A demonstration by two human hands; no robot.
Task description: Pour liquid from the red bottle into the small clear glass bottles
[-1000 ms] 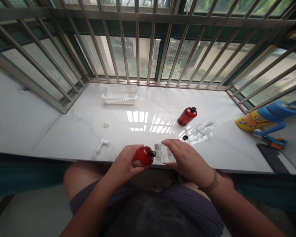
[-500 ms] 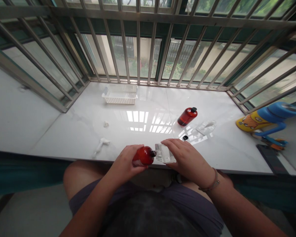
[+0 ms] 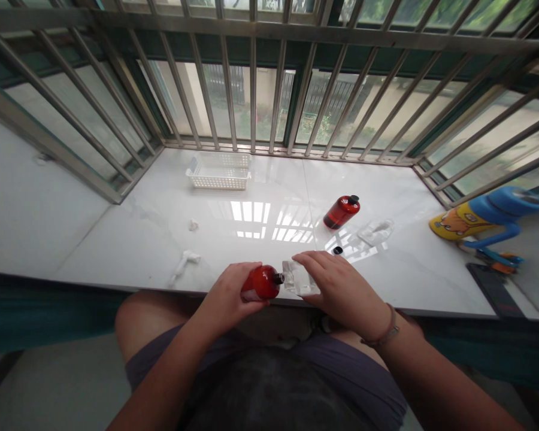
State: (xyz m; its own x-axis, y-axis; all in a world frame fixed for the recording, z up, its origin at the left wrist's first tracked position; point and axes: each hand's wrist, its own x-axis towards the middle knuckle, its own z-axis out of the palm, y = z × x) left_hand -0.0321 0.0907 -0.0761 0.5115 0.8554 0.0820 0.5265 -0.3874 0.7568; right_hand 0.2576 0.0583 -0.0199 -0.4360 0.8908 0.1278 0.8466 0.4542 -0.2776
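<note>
My left hand (image 3: 231, 293) is wrapped round a red bottle (image 3: 265, 282), which is tipped on its side with its dark, uncapped neck pointing right. In my right hand (image 3: 335, 281) is a clear, square-sided glass bottle (image 3: 299, 278), also tilted, its mouth meeting the red bottle's neck. Both are held just above the counter's front edge, over my lap. Whether liquid passes between them I cannot tell. A small black cap (image 3: 337, 251) lies on the counter just beyond my right hand. Farther back stands a second red bottle (image 3: 342, 212) with a black cap on.
A white perforated basket (image 3: 218, 182) sits at the back left of the marble counter (image 3: 130, 239). Crumpled white tissue (image 3: 191, 257) and a smaller scrap (image 3: 193, 225) lie at left. Clear plastic wrapping (image 3: 376, 232), a blue-and-yellow water bottle (image 3: 485, 212) and a dark phone (image 3: 494, 290) are at right.
The clear bottle and my right hand have shifted very slightly. The red bottle in my left hand stays in place.
</note>
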